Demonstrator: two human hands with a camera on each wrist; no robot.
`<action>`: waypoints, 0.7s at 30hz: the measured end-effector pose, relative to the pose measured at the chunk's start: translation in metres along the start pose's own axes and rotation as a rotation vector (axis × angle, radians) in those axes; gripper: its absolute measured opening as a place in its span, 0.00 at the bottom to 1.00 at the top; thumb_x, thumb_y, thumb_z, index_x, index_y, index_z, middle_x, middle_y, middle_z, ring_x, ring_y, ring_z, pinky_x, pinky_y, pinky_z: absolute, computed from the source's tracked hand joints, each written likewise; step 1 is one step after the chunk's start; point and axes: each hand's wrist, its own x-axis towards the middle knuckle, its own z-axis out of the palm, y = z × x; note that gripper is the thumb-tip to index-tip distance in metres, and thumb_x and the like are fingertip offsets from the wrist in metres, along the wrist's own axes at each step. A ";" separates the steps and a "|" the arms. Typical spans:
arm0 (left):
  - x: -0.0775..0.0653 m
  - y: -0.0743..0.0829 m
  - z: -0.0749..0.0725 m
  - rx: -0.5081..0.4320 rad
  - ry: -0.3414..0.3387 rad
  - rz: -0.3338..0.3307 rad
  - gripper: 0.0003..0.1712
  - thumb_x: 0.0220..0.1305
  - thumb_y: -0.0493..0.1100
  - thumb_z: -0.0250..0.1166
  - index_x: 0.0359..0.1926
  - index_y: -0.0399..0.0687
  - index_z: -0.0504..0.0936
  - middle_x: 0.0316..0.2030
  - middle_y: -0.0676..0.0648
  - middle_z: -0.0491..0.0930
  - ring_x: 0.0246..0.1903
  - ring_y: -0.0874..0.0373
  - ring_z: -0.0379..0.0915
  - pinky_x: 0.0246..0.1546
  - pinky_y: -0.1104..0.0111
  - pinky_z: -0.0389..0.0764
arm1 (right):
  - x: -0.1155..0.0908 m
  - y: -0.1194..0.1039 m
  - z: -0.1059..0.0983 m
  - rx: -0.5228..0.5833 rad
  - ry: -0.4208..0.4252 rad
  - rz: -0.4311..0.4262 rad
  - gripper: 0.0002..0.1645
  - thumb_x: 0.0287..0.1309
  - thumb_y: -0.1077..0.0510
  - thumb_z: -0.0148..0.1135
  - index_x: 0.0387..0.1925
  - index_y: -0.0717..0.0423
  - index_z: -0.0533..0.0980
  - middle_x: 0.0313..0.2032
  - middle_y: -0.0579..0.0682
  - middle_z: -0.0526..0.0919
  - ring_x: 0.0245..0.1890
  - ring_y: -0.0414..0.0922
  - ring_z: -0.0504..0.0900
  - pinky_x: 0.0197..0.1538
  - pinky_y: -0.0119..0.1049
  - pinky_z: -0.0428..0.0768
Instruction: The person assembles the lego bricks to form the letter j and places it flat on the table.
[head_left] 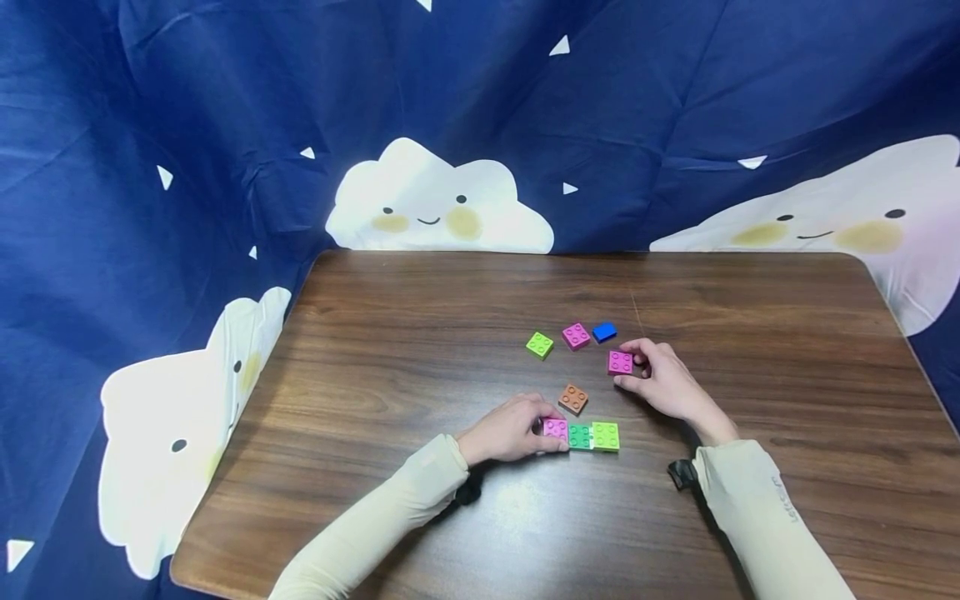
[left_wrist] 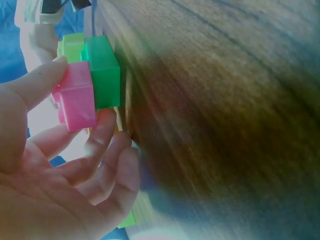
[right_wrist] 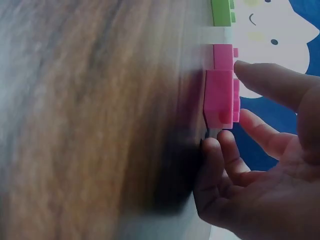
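Note:
A pink 2x2 toy brick (head_left: 555, 429) sits at the left end of a short row, beside a green brick (head_left: 579, 437) and a lime brick (head_left: 606, 436). My left hand (head_left: 513, 429) pinches the pink brick between thumb and fingers; the left wrist view shows the thumb (left_wrist: 47, 77) on its upper side. Farther back and to the right, my right hand (head_left: 667, 383) has thumb and fingers round a magenta brick (head_left: 620, 362). How firmly they touch it is hard to tell in the right wrist view, where this brick (right_wrist: 220, 97) stands on the table.
An orange-brown brick (head_left: 573, 398) lies just behind the row. Farther back are another lime brick (head_left: 539, 345), a second magenta brick (head_left: 576, 336) and a blue piece (head_left: 604, 332). The wooden table (head_left: 420, 333) ends at a blue cloth (head_left: 600, 100) with cloud faces.

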 end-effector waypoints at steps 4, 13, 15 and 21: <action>0.000 0.000 0.000 0.001 -0.005 -0.003 0.27 0.59 0.59 0.67 0.55 0.51 0.81 0.46 0.52 0.80 0.45 0.62 0.74 0.52 0.72 0.72 | 0.002 0.000 0.000 -0.022 -0.030 0.017 0.28 0.55 0.58 0.67 0.56 0.61 0.70 0.43 0.63 0.73 0.45 0.55 0.67 0.42 0.43 0.66; 0.001 -0.001 0.002 0.001 -0.002 -0.005 0.27 0.59 0.59 0.67 0.55 0.51 0.81 0.45 0.53 0.80 0.42 0.63 0.73 0.49 0.73 0.72 | 0.007 -0.002 0.002 -0.051 -0.060 0.043 0.25 0.56 0.60 0.65 0.54 0.61 0.70 0.45 0.66 0.74 0.50 0.60 0.68 0.49 0.56 0.68; 0.001 -0.001 0.002 -0.004 -0.001 -0.006 0.27 0.59 0.59 0.67 0.55 0.51 0.81 0.44 0.53 0.80 0.42 0.64 0.73 0.48 0.73 0.72 | 0.007 -0.003 0.002 -0.055 -0.053 0.045 0.24 0.56 0.60 0.65 0.54 0.61 0.71 0.44 0.66 0.74 0.49 0.59 0.68 0.48 0.54 0.68; 0.002 -0.003 0.003 -0.022 0.006 0.000 0.28 0.58 0.58 0.68 0.55 0.50 0.81 0.41 0.53 0.80 0.37 0.66 0.71 0.43 0.76 0.71 | 0.008 -0.005 0.001 -0.065 -0.043 0.040 0.23 0.55 0.60 0.65 0.52 0.61 0.72 0.41 0.65 0.75 0.47 0.58 0.68 0.46 0.50 0.67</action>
